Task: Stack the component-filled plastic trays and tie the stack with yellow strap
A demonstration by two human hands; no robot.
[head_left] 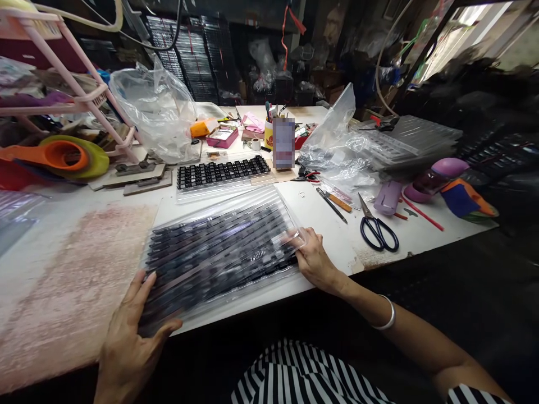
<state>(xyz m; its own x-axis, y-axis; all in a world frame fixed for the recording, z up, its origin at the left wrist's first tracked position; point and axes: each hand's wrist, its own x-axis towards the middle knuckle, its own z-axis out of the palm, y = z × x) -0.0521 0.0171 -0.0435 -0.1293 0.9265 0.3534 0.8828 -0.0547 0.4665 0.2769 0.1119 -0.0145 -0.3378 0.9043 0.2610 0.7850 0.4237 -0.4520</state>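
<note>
A clear plastic tray (219, 252), packed with rows of small dark parts, is gripped at the bench (76, 252) edge by the left hand (130, 331) and right hand (314, 261), fingers curled over opposite ends.

I'm seeing a clear tray (219, 252) showing black rows, blue-handled scissors (378, 229), an orange funnel (59, 155), and black-and-white striped clothing (303, 376).

Left hand (126, 336) and right hand (314, 261) grip, spread apart.

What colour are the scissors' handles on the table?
Dark blue handles on the scissors, lying right of the right hand; head view shows them best.
</note>
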